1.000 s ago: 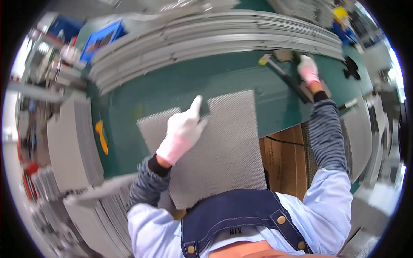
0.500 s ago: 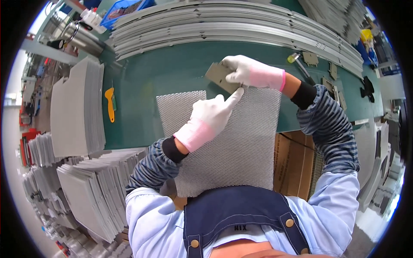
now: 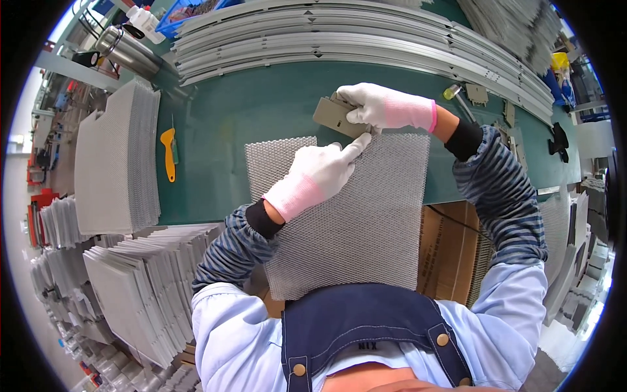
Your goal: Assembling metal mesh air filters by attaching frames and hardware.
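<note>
A silver mesh sheet [image 3: 353, 235] reaches from my apron over the table edge onto the green table. My right hand [image 3: 385, 106], in a white and pink glove, grips a small beige plate [image 3: 338, 117] just beyond the sheet's far edge. Curled fingers cover part of that plate. My left hand [image 3: 320, 168], gloved alike, lies over the sheet with its index finger stretched to the plate's near right corner. Its other fingers are bent and partly hidden; I see nothing held in them.
Mesh sheets [image 3: 114, 163] stand stacked at left beside a yellow-handled tool [image 3: 170, 153]. Long metal strips [image 3: 366, 49] line the far side. At right lie a hammer [image 3: 460, 101] and beige plates [image 3: 477, 95]. A steel flask [image 3: 127, 52] stands far left; a cardboard box [image 3: 447, 251] sits below the edge.
The view has shifted slightly. My right hand still grips the beige plate, which is tilted a little differently, and my left index finger stays at its corner.
</note>
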`<action>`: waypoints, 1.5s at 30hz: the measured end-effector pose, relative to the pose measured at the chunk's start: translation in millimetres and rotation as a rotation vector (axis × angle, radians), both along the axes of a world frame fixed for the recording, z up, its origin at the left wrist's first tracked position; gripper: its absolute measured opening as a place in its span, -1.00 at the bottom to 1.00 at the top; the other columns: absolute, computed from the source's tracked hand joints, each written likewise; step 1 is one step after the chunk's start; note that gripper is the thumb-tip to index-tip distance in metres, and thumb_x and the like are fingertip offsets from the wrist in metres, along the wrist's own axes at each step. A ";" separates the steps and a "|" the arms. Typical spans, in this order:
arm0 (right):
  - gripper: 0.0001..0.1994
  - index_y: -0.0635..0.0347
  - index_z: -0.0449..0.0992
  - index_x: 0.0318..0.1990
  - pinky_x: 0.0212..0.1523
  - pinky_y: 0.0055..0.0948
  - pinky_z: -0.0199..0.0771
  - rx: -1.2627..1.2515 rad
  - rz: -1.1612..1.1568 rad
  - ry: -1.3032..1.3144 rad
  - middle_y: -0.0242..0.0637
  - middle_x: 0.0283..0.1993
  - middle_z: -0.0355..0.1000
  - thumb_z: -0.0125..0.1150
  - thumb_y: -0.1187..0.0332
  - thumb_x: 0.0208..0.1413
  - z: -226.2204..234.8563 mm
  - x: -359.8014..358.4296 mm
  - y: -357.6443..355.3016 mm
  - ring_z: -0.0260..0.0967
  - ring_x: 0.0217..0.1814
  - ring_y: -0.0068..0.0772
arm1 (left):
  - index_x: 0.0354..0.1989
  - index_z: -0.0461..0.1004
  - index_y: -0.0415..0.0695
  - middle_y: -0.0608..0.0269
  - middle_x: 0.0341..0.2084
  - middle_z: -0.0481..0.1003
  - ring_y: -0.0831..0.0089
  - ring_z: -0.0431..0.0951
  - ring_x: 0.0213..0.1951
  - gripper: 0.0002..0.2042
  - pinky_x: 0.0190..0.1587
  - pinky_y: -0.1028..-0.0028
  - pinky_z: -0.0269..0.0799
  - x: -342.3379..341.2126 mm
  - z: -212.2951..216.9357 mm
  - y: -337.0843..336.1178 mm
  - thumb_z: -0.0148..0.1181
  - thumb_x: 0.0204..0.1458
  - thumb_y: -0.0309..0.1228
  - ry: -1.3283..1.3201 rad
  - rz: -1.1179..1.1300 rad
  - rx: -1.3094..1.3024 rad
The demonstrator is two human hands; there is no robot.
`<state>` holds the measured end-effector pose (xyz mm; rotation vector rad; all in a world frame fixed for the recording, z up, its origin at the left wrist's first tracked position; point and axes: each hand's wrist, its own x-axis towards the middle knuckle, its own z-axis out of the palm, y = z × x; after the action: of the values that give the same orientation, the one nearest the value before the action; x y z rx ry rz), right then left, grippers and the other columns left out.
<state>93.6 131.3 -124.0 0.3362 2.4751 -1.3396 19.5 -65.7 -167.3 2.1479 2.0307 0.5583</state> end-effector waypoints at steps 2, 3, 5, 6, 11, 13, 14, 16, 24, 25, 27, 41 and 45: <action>-0.68 0.43 0.30 0.07 -0.46 -0.53 0.56 -0.034 -0.005 0.009 -0.16 -0.24 0.43 0.00 0.51 0.16 -1.3 -0.1 0.4 0.45 -0.40 -0.51 | 0.23 0.31 0.02 0.27 -0.64 0.43 0.37 0.50 -0.64 -0.51 -0.59 0.38 0.46 -1.7 -2.7 -0.8 0.14 0.06 -0.34 -0.030 0.019 0.030; -0.67 0.42 0.30 0.08 -0.48 -0.54 0.55 -0.063 -0.050 0.000 -0.16 -0.24 0.44 0.00 0.52 0.16 -2.1 0.5 0.0 0.45 -0.41 -0.51 | 0.23 0.31 0.02 0.27 -0.64 0.43 0.37 0.50 -0.64 -0.51 -0.59 0.38 0.46 -2.5 -3.6 -1.2 0.14 0.06 -0.34 -0.027 0.020 0.028; -0.67 0.41 0.30 0.09 -0.49 -0.55 0.54 -0.095 -0.094 -0.010 -0.16 -0.24 0.44 -0.01 0.52 0.16 -1.3 1.2 -1.0 0.44 -0.41 -0.52 | 0.27 0.25 0.07 0.27 -0.58 0.43 0.34 0.50 -0.59 -0.44 -0.50 0.36 0.47 -4.5 -3.7 -1.9 0.17 0.02 -0.35 -0.020 0.001 -0.032; -0.66 0.40 0.31 0.09 -0.47 -0.54 0.54 -0.084 -0.046 -0.016 -0.15 -0.23 0.45 0.00 0.52 0.15 -0.1 1.6 -0.7 0.45 -0.40 -0.50 | 0.27 0.25 0.07 0.27 -0.58 0.43 0.34 0.50 -0.59 -0.44 -0.50 0.36 0.47 -5.6 -3.9 -1.6 0.17 0.02 -0.35 -0.018 0.003 -0.034; -0.64 0.39 0.34 0.07 -0.37 -0.44 0.52 0.066 0.185 0.021 -0.14 -0.20 0.47 0.02 0.50 0.09 -3.8 -4.5 -1.3 0.45 -0.33 -0.41 | 0.09 0.43 0.05 0.24 -0.57 0.44 0.32 0.50 -0.63 -0.62 -0.59 0.38 0.45 -6.4 -4.1 -1.5 0.11 0.04 -0.41 -0.050 -0.089 0.061; -0.65 0.40 0.38 0.02 -0.30 -0.38 0.48 0.041 0.168 -0.089 -0.14 -0.21 0.48 0.00 0.49 0.05 -10.9 -6.8 -1.6 0.45 -0.27 -0.34 | 0.06 0.45 0.03 0.24 -0.50 0.47 0.32 0.53 -0.56 -0.62 -0.54 0.42 0.47 -4.1 0.0 -6.1 0.15 0.01 -0.43 -0.049 -0.073 0.051; -0.68 0.41 0.41 -0.02 -0.29 -0.39 0.49 0.055 0.228 -0.022 -0.13 -0.22 0.48 0.01 0.50 0.04 -14.5 -8.4 -0.9 0.45 -0.26 -0.33 | 0.03 0.48 0.01 0.25 -0.43 0.51 0.31 0.55 -0.49 -0.63 -0.49 0.47 0.49 -4.9 3.5 -7.5 0.19 -0.02 -0.44 -0.049 -0.055 0.041; -0.68 0.41 0.41 -0.03 -0.26 -0.39 0.49 0.059 0.233 -0.041 -0.13 -0.22 0.48 0.03 0.49 0.03 -12.4 -8.8 1.9 0.45 -0.25 -0.33 | 0.00 0.49 -0.03 0.22 -0.36 0.53 0.29 0.57 -0.43 -0.64 -0.44 0.46 0.51 -22.6 20.4 -10.2 0.23 -0.05 -0.43 -0.035 0.007 0.184; -0.66 0.38 0.40 0.02 -0.08 -0.34 0.45 0.043 0.079 0.096 -0.10 -0.19 0.49 0.07 0.56 0.04 6.3 16.0 -10.1 0.45 -0.16 -0.28 | -0.29 0.60 -0.30 0.12 -0.57 0.56 0.46 0.52 -0.50 -0.76 -0.32 0.46 0.46 -71.0 39.0 12.5 0.31 -0.06 -0.38 -0.572 0.100 -0.426; -0.66 0.38 0.40 0.02 -0.08 -0.35 0.45 0.015 0.059 0.101 -0.10 -0.18 0.50 0.07 0.56 0.04 7.6 17.0 -12.1 0.45 -0.16 -0.27 | -0.29 0.60 -0.30 0.12 -0.57 0.56 0.46 0.52 -0.50 -0.76 -0.32 0.46 0.46 -71.2 41.2 12.0 0.31 -0.06 -0.38 -0.566 0.094 -0.432; -0.68 0.37 0.40 0.00 -0.11 -0.35 0.45 0.030 0.071 0.075 -0.10 -0.19 0.49 0.06 0.55 0.04 8.3 15.8 -16.1 0.45 -0.18 -0.28 | -0.23 0.60 -0.28 0.13 -0.54 0.57 0.48 0.51 -0.50 -0.75 -0.32 0.48 0.45 -72.7 46.4 11.2 0.31 -0.07 -0.40 -0.573 0.162 -0.566; -0.49 0.29 0.37 -0.07 -0.23 -0.32 0.49 0.319 0.264 -0.050 -0.15 -0.33 0.50 0.44 0.31 -0.20 10.3 12.4 -43.7 0.50 -0.29 -0.21 | -0.21 0.59 -0.30 0.10 -0.46 0.60 0.43 0.57 -0.42 -0.76 -0.25 0.48 0.48 -75.9 54.6 13.0 0.27 -0.08 -0.49 -0.616 0.139 -0.461; -0.55 0.31 0.47 -0.14 -0.26 -0.34 0.49 0.319 0.281 -0.201 -0.16 -0.35 0.51 0.46 0.33 -0.22 27.7 3.8 -40.6 0.51 -0.30 -0.24 | -0.22 0.61 -0.24 0.06 -0.48 0.59 0.35 0.58 -0.44 -0.77 -0.27 0.45 0.49 -69.2 58.4 11.8 0.28 -0.08 -0.45 -0.593 0.164 -0.432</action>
<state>97.4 90.8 -96.2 0.1733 2.4490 -0.7634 -49.6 -53.9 -108.9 1.3733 1.7857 0.6135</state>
